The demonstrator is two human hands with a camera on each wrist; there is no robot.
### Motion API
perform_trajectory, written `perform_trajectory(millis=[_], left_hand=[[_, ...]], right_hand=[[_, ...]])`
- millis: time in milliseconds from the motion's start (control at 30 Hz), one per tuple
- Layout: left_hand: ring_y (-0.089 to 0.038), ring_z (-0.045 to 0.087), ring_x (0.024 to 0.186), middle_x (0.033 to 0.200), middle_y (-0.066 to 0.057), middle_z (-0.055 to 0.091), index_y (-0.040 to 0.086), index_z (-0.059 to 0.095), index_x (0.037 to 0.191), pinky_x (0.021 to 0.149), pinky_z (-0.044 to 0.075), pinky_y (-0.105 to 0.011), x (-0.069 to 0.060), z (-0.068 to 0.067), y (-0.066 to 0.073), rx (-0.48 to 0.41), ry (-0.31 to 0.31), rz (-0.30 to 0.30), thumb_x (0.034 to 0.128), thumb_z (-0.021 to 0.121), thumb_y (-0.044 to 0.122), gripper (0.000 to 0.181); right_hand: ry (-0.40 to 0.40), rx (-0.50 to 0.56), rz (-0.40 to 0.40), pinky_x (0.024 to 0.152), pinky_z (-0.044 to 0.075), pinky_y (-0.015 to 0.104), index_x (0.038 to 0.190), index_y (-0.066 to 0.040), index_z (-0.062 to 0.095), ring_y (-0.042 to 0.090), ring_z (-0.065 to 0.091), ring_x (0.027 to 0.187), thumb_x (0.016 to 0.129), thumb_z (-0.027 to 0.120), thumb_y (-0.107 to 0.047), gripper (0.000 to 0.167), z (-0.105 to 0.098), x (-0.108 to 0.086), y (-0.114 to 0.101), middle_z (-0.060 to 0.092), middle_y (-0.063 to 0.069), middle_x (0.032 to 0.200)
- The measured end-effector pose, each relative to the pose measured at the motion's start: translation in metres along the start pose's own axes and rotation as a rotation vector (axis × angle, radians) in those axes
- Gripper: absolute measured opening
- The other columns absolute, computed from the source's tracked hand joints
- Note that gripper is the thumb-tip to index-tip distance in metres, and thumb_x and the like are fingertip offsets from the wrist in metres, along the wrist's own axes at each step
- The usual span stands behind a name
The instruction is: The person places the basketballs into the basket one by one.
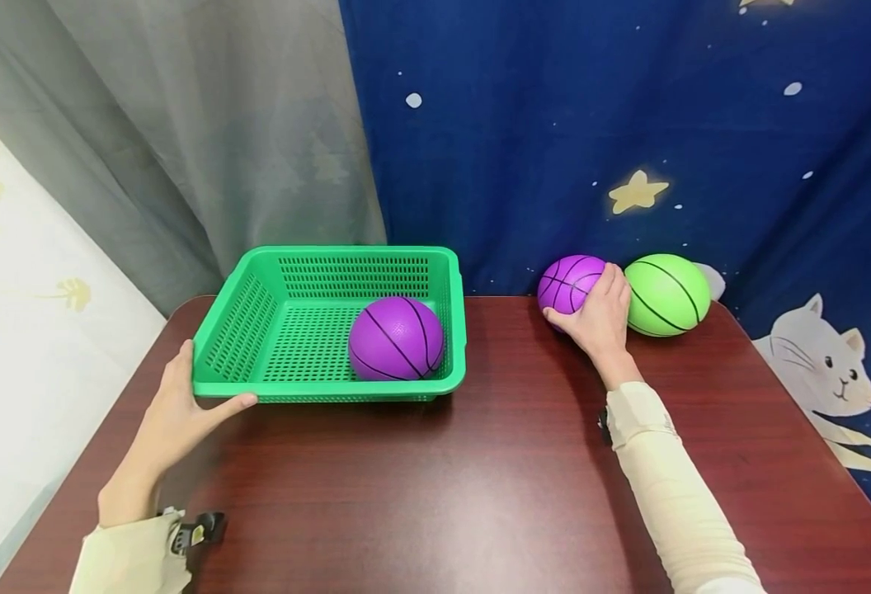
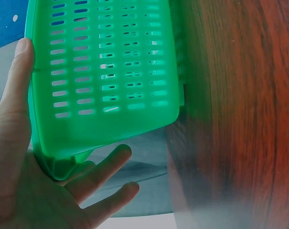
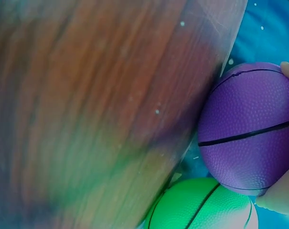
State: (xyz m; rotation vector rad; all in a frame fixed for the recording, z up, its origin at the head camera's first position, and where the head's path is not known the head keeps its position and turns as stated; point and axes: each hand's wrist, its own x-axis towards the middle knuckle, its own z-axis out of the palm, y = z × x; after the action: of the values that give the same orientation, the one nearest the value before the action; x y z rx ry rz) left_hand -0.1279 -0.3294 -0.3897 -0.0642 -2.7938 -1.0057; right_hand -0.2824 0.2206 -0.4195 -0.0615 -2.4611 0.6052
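At the front left corner of a green plastic basket (image 1: pixel 329 389), my left hand (image 1: pixel 176 412) rests with thumb and fingers spread along the outside. The left wrist view shows the thumb on the basket (image 2: pixel 106 133) rim and other fingers extended past the corner. Inside the basket, toward its right, lies a purple ball (image 1: pixel 396 339) with black lines. My right hand (image 1: pixel 602 313) grips a second purple ball (image 1: pixel 565 285) between thumb and fingers, near the table's back edge. Whether that ball touches the table, I cannot tell. Beside it sits a light green ball (image 1: pixel 668 294).
The dark reddish wooden table (image 1: pixel 473 495) carries everything. Directly behind it hang a grey curtain (image 1: pixel 257 124) and a blue curtain (image 1: pixel 495 148) with stars. A white patterned cloth (image 1: pixel 27 289) borders the left side. Each wrist wears a strapped device.
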Motion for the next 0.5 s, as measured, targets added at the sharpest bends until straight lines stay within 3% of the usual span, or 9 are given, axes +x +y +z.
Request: perform_trajectory(millis=[333, 500], left_hand=[[-0.044, 0.01, 0.135, 0.152, -0.022, 0.0, 0.012, -0.011, 0.149, 0.091, 0.02, -0.071, -0.0002, -0.0003, -0.0003, -0.007, -0.002, -0.003, 0.078, 0.074, 0.039, 0.113], [-0.045, 0.012, 0.135, 0.152, -0.022, 0.001, 0.012, -0.01, 0.149, 0.09, 0.021, -0.071, -0.0003, -0.0001, -0.0002, 0.0, 0.0, -0.008, 0.0776, 0.074, 0.04, 0.114]], right_hand=[[0.061, 0.016, -0.024, 0.103, 0.024, 0.045, 0.132, 0.008, 0.029, 0.041, 0.03, 0.119, 0.052, 0.085, -0.044, 0.111, 0.0035, -0.0008, 0.0004, 0.034, 0.027, 0.127], [0.047, 0.03, 0.006, 0.103, 0.024, 0.046, 0.133, 0.007, 0.027, 0.04, 0.028, 0.12, 0.053, 0.086, -0.041, 0.11, 0.0027, -0.001, -0.0017, 0.032, 0.026, 0.129]])
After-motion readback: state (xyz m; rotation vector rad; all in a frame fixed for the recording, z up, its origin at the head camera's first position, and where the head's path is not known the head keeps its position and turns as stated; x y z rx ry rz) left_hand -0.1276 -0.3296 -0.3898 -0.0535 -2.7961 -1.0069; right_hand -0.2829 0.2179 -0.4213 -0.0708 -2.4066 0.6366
